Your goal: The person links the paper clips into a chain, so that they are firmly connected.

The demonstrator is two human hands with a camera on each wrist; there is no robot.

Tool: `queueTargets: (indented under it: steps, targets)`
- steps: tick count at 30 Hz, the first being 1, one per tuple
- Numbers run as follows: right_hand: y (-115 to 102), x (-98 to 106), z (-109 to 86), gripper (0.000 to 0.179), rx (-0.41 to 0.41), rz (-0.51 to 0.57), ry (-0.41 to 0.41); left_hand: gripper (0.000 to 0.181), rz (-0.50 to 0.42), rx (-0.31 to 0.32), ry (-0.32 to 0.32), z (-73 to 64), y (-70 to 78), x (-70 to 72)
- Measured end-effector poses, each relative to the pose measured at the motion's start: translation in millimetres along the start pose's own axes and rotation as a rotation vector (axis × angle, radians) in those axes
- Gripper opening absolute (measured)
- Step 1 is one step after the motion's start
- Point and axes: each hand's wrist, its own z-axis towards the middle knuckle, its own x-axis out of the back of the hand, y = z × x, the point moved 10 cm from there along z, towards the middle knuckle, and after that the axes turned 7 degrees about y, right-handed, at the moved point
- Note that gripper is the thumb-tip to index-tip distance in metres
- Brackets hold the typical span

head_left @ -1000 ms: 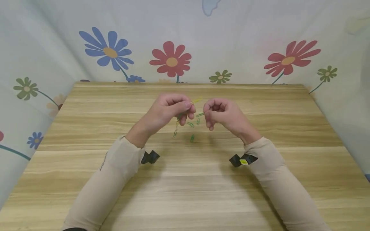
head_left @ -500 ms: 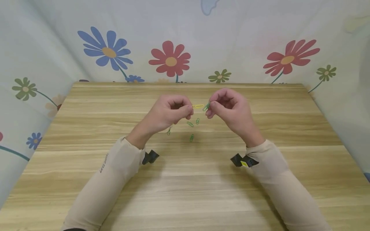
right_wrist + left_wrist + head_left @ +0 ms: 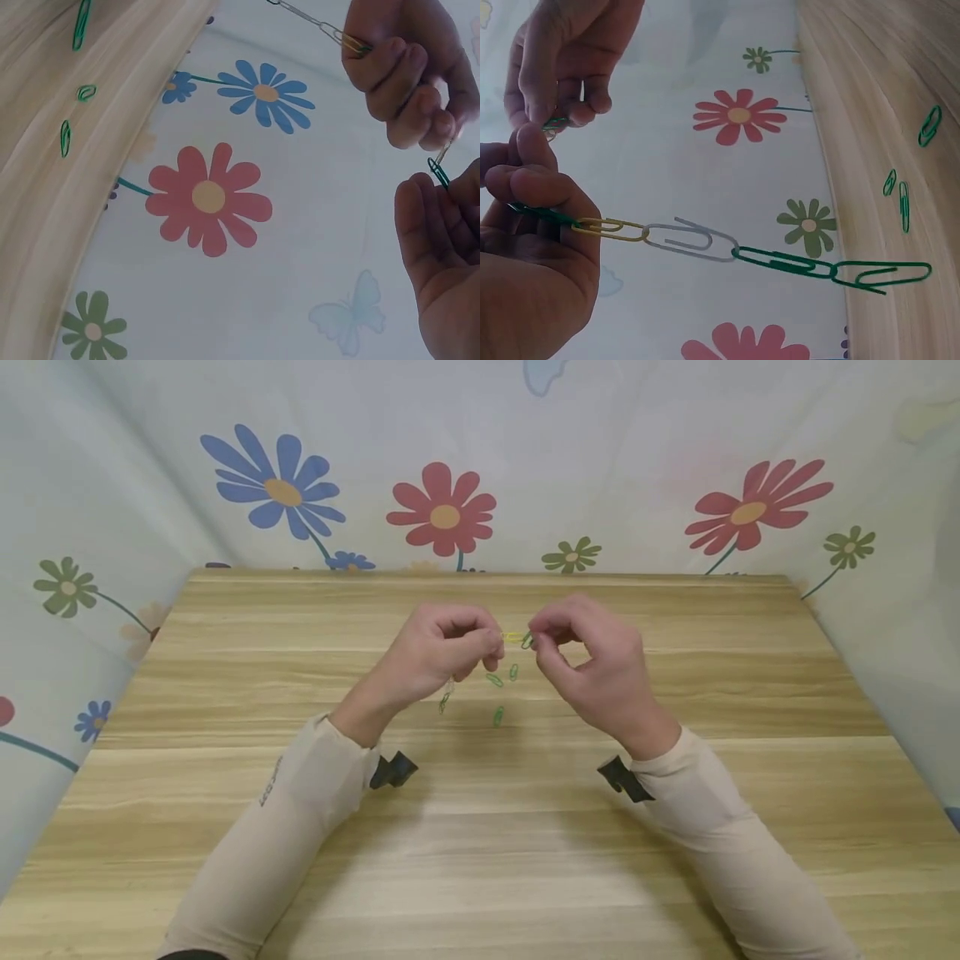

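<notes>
My left hand [image 3: 446, 647] pinches a yellow paper clip [image 3: 512, 636] that sticks out to the right from its fingertips. From the same hand hangs a chain of linked paper clips [image 3: 784, 262], in green, yellow, silver and green, with its upper part hidden in the curled fingers. Between thumb and fingertips my right hand [image 3: 592, 668] pinches a green paper clip [image 3: 439, 172]. Its end overlaps the free end of the yellow clip in the head view. Both hands are raised over the table.
Several feet of wooden tabletop [image 3: 480, 877] spread around the hands. Three loose green paper clips [image 3: 494, 680] lie on it below them. A flowered curtain [image 3: 622, 460] stands behind the far edge. Each wrist carries a small black camera [image 3: 393, 770].
The right hand has risen and turned, bringing its green clip to the end of the yellow clip. The left hand has levelled the yellow clip, and its hanging chain has swung.
</notes>
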Motion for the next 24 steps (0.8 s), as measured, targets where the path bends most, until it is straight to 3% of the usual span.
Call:
queueTargets:
  steps: [3,7,12,24]
  targets:
    - [-6,-5,-1.0,0.012,0.067,-0.078,-0.017,0.018,-0.046,-0.008,0.004,0.8,1.9,-0.5]
    - [-4,-10,-2.9,0.020,0.046,-0.045,-0.055,0.019,-0.074,0.001,0.012,2.0,2.2,-0.4]
    - [5,-15,-5.5,0.028,-0.068,0.016,-0.121,0.020,-0.091,-0.005,-0.003,3.5,3.3,-2.6]
    - [30,-5,-5.2,0.006,-0.359,-0.003,-0.147,0.021,-0.095,0.009,-0.053,3.7,-2.6,-0.9]
